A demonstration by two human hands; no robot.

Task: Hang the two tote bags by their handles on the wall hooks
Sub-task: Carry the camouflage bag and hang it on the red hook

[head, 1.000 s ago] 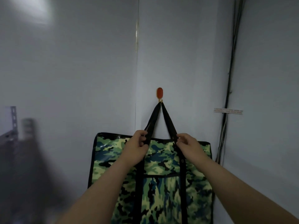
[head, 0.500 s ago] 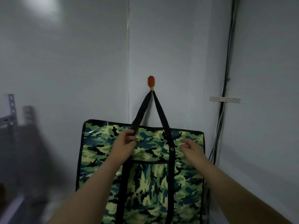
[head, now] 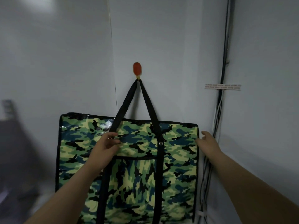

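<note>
- The camo tote bag hung flat on the wall, black handles looped over the orange hook at 12 o'clock.
- Left hand had its grip pinched shut on the left handle strap, near the bag's top edge.
- Right hand sat at the bag's 3 o'clock edge, fingers spread, holding nothing.
- Tight on that side: cables ran down the corner just beside the bag. Plenty of bare wall off to 9 o'clock.

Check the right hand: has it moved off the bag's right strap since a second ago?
Yes. The right hand left the right strap and went right, to the camouflage bag's right edge, fingers open.
</note>
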